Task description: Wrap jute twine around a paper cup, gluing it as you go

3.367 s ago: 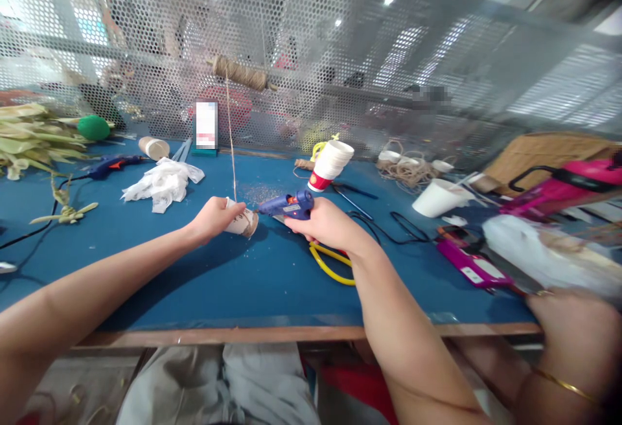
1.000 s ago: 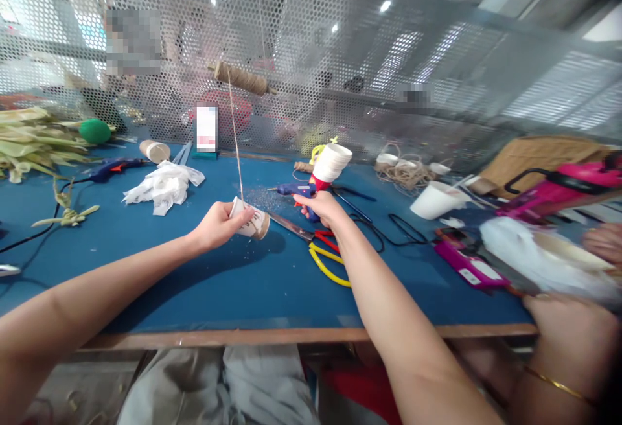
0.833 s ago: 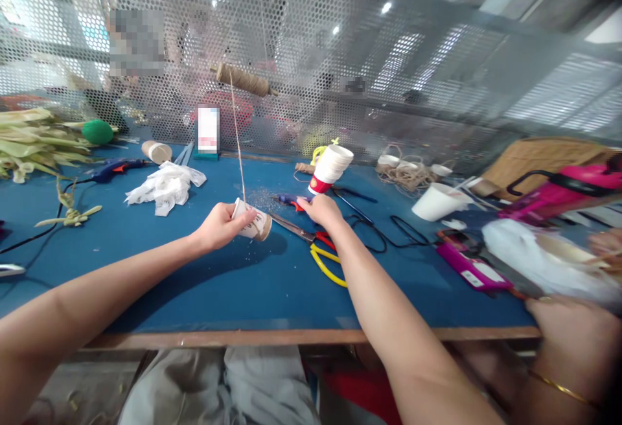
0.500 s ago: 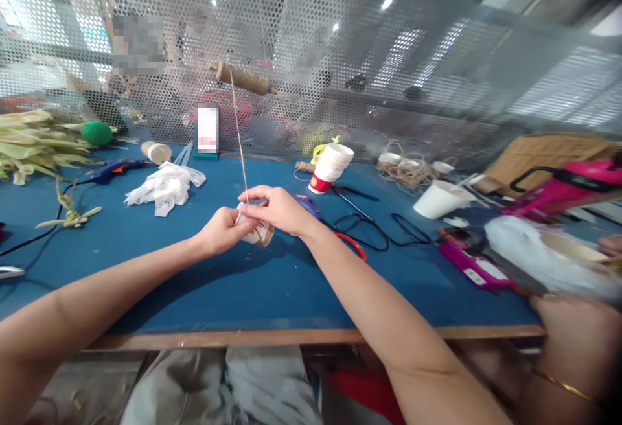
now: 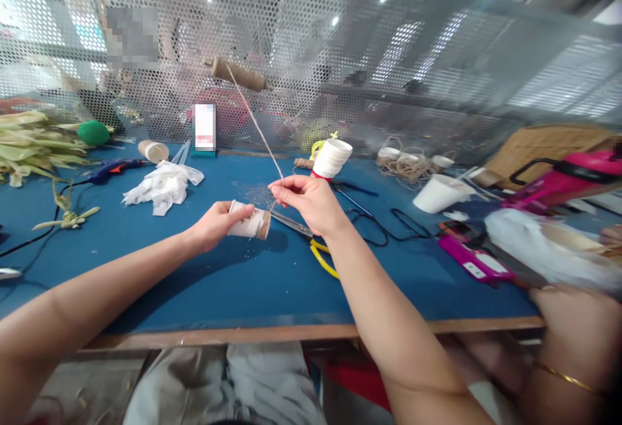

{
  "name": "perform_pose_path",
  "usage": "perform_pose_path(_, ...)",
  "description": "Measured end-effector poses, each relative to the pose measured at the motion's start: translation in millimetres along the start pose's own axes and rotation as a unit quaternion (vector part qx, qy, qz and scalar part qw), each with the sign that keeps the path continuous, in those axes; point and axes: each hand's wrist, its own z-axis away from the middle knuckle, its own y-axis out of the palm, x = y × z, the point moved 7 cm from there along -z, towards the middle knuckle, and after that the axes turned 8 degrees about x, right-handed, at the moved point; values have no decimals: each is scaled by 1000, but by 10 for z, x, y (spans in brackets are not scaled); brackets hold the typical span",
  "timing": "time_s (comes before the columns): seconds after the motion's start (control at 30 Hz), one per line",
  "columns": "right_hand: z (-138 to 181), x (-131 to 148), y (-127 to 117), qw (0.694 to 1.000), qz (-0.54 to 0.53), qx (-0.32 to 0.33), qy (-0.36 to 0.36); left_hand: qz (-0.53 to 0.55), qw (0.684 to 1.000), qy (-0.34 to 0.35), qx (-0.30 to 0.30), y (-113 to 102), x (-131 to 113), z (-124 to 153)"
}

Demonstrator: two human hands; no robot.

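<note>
My left hand (image 5: 216,223) is closed around a white paper cup (image 5: 246,221) tipped on its side, its twine-wrapped end pointing right. Between thumb and fingertips my right hand (image 5: 306,198) pinches a strand of twine (image 5: 262,132). That strand runs up to a spool of twine (image 5: 239,75) on the perforated screen and down to the wrapped end of the cup. Scissors with yellow handles (image 5: 323,258) lie on the blue table just beneath my right hand. Behind that hand leans a stack of paper cups (image 5: 333,157), partly hidden.
Crumpled white plastic (image 5: 162,185), a glue gun (image 5: 114,171) and pale husks (image 5: 36,143) are at the left. To the right are a black cable (image 5: 374,234), a white cup (image 5: 440,193), a magenta device (image 5: 473,262) and another person's arm (image 5: 568,334).
My right hand has moved right and slightly up, away from the cup, drawing the strand into a slant. The cup is more exposed, and the yellow-handled scissors now show.
</note>
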Motion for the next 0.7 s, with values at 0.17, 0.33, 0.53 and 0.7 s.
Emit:
perform_pose_path(0.17, -18, -69, 61, 1000, 21, -12, 10, -72, 997, 6, 7, 70, -26, 50)
perform_pose_path(0.33, -28, -107, 54, 999, 27, -21, 17, -112, 993, 23, 14, 109, -80, 83)
perform_pose_path(0.53, -12, -134, 0, 999, 26, -33, 22, -106, 994, 32, 8, 100, -87, 79)
perform_pose_path(0.7, 9, -95, 11, 999, 38, -32, 16, -120, 992, 29, 8, 91, -61, 71)
